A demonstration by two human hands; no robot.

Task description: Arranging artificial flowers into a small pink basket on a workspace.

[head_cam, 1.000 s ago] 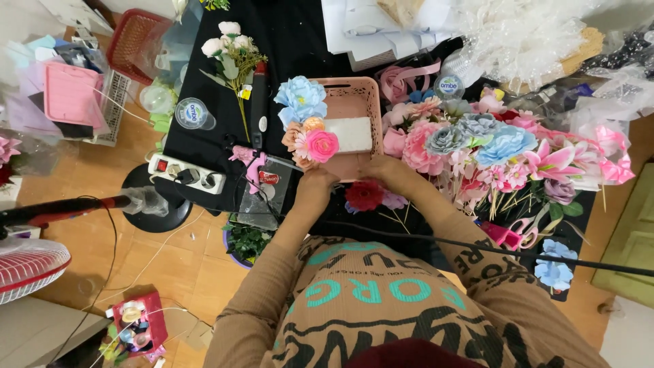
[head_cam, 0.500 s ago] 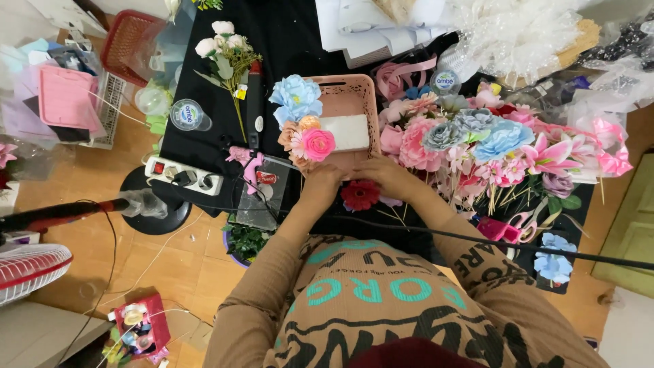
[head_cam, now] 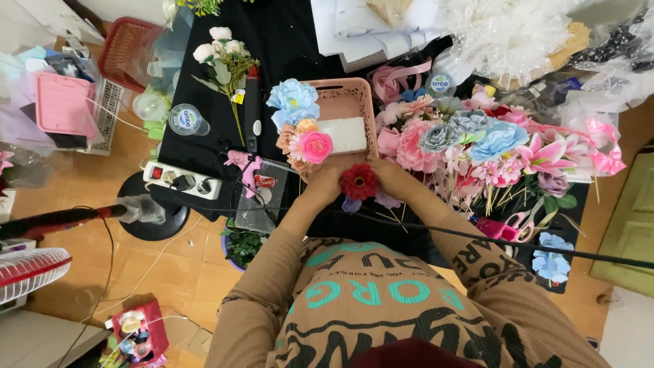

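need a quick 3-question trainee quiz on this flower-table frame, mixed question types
1. True or false: both hands, left hand and right hand, hold the dark red artificial flower.
2. What lies inside the pink plastic basket? A) scissors B) white foam block C) ribbon
3. Which colour is the bloom left of the basket's upper corner?

Key: 1 true. 2 B, the white foam block. 3 light blue.

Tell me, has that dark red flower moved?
Yes. The dark red flower in both hands went up toward the pink basket, now near its front rim.
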